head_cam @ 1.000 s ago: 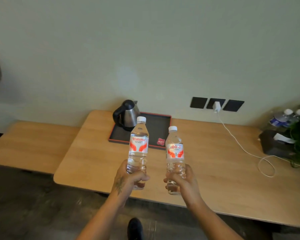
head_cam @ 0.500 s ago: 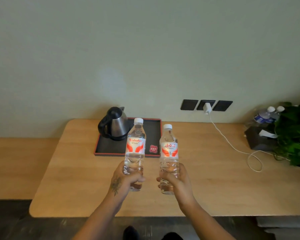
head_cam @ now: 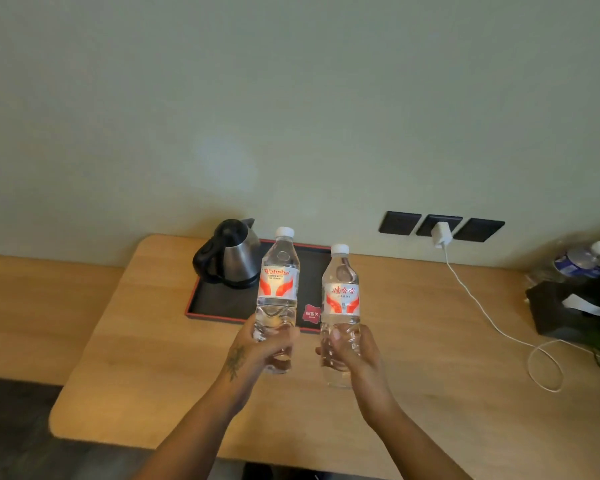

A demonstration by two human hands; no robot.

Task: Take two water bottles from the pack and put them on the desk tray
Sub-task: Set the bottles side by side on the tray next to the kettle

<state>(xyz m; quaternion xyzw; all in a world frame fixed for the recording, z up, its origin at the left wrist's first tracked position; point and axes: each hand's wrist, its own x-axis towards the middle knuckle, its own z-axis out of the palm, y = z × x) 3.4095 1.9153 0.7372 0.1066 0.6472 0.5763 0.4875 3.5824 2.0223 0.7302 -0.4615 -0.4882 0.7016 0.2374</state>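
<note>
I hold two clear water bottles with white caps and red-and-white labels, both upright above the wooden desk. My left hand (head_cam: pixel 257 348) grips the lower part of the left bottle (head_cam: pixel 278 289). My right hand (head_cam: pixel 352 351) grips the lower part of the right bottle (head_cam: pixel 341 299). Behind them, against the wall, lies a black tray with a red rim (head_cam: pixel 219 303). Both bottles hover just in front of the tray's near edge, apart from each other.
A steel kettle (head_cam: pixel 234 252) with a black handle stands on the tray's left half, and a small red card (head_cam: pixel 311 313) lies near its front. A white charger cable (head_cam: pixel 482 313) runs from the wall sockets across the desk. Bottles, a dark box and a plant sit far right.
Both hands have carried the bottles forward toward the tray, and the desk has come nearer in view. The grips on the bottles are unchanged.
</note>
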